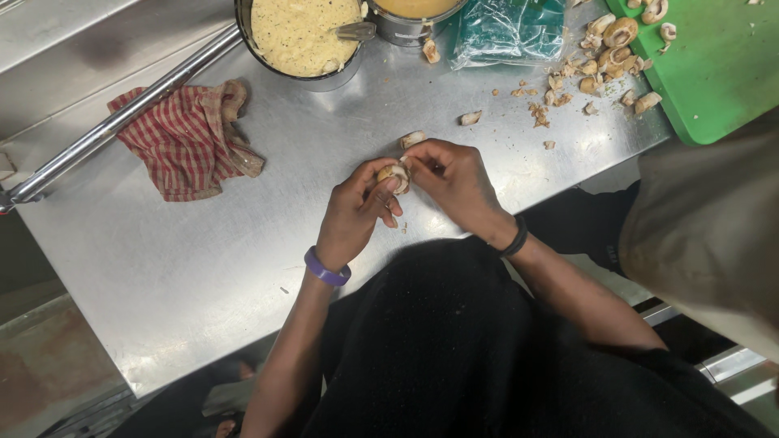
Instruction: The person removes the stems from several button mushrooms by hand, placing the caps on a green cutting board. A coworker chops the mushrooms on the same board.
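Small pale-brown mushroom (395, 176): held above the brushed stainless-steel worktop (203, 259), near its front edge, between both hands.

Left hand (355, 215): purple band at the wrist; fingers curled under and around the mushroom, closed on it from the left.

Right hand (456, 180): black band at the wrist; thumb and fingertips pinched on the top of the same mushroom from the right. Both hands touch it and each other.

Loose mushroom piece (411, 139): on the worktop just beyond the hands, apart from them.

Red-and-white checked cloth (185, 138): crumpled, left of the hands, lying against a long steel rail (122, 118).

Round steel bowl of pale yellow, speckled mixture (302, 36): far edge of the worktop, a metal spoon (355, 32) resting in it. Second steel bowl of orange-yellow liquid (412, 10): touching it on the right.

Clear plastic bag with green contents (510, 31): right of the bowls.

Mushroom trimmings and stems (596, 61): scattered heap between the bag and a green plastic cutting board (722, 69), some lying on the board.

Beige-clad person (714, 235): at the right edge, hands not visible.
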